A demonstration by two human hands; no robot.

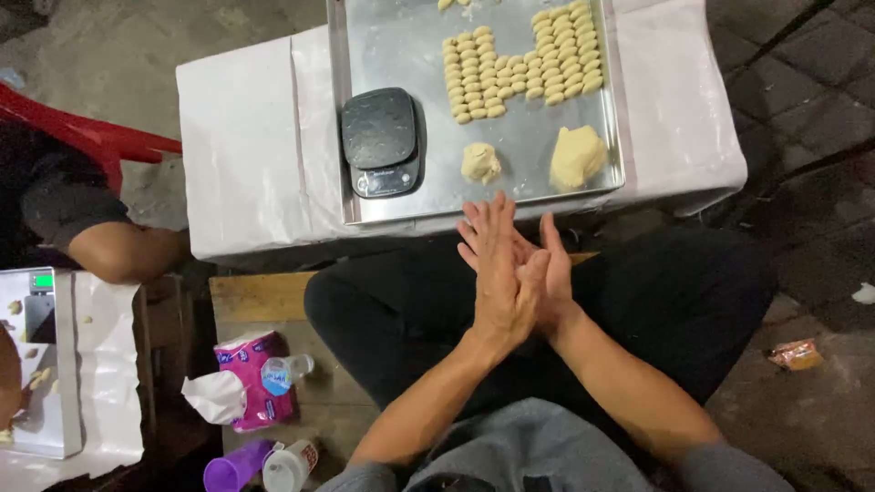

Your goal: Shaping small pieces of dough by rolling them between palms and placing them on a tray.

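My left hand [497, 273] and my right hand [554, 273] are pressed flat together, palm to palm, over my lap, with the left one on top. Whatever may lie between the palms is hidden. Just beyond my fingertips a metal tray [383, 55] rests on a low table covered in white paper [241, 137]. On the tray sit a black digital scale [380, 141], a small dough lump [480, 162], a larger dough lump [577, 156] and several rows of small shaped dough pieces [519, 68].
Another person's arm [118, 251] rests at the left by a red chair [82, 132] and a second scale [36, 305]. A pink tissue pack [251, 378], a small water bottle [287, 369] and a purple cup [232, 472] sit at my lower left. A wrapper [796, 353] lies on the floor.
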